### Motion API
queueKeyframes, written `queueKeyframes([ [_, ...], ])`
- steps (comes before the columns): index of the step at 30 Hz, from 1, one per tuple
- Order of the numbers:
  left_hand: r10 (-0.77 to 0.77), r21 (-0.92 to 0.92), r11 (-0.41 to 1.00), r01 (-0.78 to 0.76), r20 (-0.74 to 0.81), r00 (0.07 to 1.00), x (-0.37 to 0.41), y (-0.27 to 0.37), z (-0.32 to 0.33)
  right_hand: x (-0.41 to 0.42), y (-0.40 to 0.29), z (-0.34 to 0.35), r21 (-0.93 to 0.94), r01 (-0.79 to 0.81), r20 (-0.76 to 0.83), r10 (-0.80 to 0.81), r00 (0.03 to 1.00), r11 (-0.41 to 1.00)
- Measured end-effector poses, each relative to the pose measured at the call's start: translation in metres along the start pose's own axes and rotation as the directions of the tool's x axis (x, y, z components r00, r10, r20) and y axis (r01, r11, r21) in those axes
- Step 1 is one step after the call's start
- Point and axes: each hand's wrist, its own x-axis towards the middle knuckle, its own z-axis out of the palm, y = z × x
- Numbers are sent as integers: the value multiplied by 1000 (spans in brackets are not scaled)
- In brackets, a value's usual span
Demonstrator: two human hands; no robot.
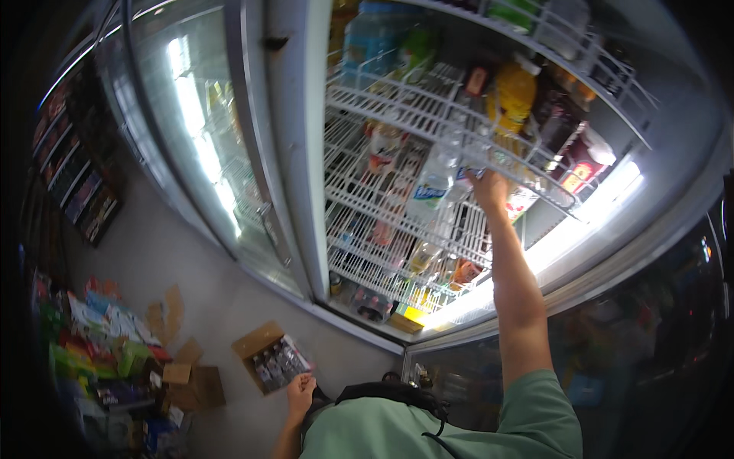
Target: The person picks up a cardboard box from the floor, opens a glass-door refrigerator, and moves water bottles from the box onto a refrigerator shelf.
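Note:
My right hand [490, 188] reaches into an open upright fridge, its fingers around a clear plastic bottle with a blue label [465, 172]. Part of that bottle is hidden by the hand and the shelf's front rail. Just left of it, on the same wire shelf [358, 163], stands a larger clear bottle with a blue and green label [433, 183]. Low at my side, my left hand [301, 395] has its fingers curled, with nothing visible in them. Close to it on the floor, an open cardboard box [266, 333] holds several small bottles [281, 364].
A yellow bottle [512, 94] and a dark red container [590, 158] sit on the shelf above. The open glass door [608, 367] is at my right. Packaged goods [114, 356] and another cardboard box [198, 384] crowd the floor at left. A closed glass door [200, 132] adjoins.

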Motion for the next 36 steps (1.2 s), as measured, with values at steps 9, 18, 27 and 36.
queueKeyframes([
  [9,-198,32,977,211,-236,951,-21,-104,-50,-230,-161,-29,631,466,-131,-507,852,620],
  [18,-462,167,818,550,-379,802,137,-197,-85,-477,-214,24,729,-151,683,-723,104,668],
  [27,-480,254,687,681,-546,687,235,-289,-43,-524,-215,18,501,-180,865,-497,70,847],
  [36,-449,-796,543,267,-7,894,141,-157,-118,-468,-266,14,613,-240,790,-583,190,753],
])
